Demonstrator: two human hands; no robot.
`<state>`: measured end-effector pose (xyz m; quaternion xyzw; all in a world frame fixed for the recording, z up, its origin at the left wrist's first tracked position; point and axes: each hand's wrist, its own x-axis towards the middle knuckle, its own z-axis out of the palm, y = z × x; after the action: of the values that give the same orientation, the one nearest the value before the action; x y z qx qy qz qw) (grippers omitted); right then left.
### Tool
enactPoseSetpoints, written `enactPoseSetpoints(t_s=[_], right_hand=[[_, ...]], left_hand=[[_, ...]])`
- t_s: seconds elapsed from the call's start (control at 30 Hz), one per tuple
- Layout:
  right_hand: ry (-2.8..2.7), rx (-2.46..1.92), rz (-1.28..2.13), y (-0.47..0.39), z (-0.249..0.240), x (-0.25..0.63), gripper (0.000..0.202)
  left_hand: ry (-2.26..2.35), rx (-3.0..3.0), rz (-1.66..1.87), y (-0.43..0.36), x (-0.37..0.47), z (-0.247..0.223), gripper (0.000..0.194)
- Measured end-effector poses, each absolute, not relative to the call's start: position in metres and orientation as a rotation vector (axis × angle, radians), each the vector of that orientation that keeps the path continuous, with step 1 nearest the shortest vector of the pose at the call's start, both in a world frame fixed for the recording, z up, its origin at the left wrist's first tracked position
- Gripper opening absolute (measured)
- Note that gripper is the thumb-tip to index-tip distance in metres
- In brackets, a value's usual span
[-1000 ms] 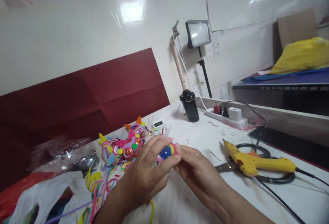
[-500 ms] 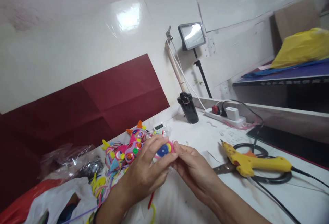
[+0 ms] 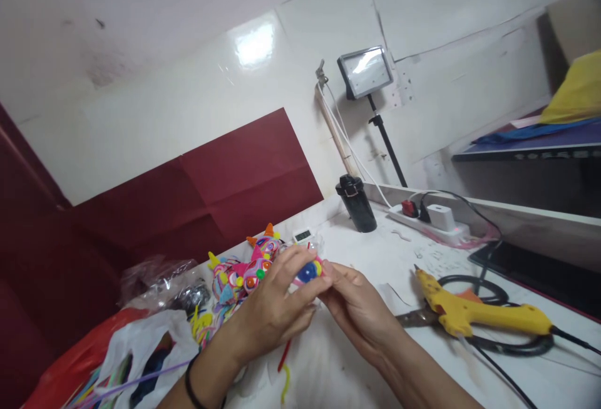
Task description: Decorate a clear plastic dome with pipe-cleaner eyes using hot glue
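Between my two hands is a small craft piece (image 3: 307, 272) with a blue disc, a yellow edge and a pink rim; much of it is hidden by fingers. My left hand (image 3: 277, 299) wraps round it from the left, thumb and fingers closed on it. From the right, my right hand (image 3: 354, 299) pinches its edge between thumb and fingertips. A red pipe cleaner (image 3: 284, 354) and a yellow pipe cleaner (image 3: 286, 384) hang below my left hand. Just beyond that hand lie colourful craft figures (image 3: 253, 274) with button-like eyes and orange and yellow horns.
On the right, a yellow glue gun (image 3: 493, 315) lies over black-handled scissors (image 3: 413, 318). A black cup (image 3: 357, 205), a power strip (image 3: 432, 224) and a small digital display (image 3: 303, 235) stand behind. Plastic bags (image 3: 154, 334) with pipe cleaners are at left. A lamp (image 3: 366, 74) stands at the wall.
The whole view has shifted, so things appear slightly farther right and lower. Both hands keep their hold on the craft piece, with hardly any change in finger position.
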<state>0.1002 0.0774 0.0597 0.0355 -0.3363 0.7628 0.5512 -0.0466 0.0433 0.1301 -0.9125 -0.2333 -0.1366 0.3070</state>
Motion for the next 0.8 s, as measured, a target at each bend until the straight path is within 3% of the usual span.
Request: enactPoseSetpoints(t_s=[0.8], right_hand=[[-0.637,0.132,1.867,0.083,0.059,0.103,0.028]], left_hand=[[-0.606,-2.394,-0.348,0.055,-0.043,0.131,0.044]])
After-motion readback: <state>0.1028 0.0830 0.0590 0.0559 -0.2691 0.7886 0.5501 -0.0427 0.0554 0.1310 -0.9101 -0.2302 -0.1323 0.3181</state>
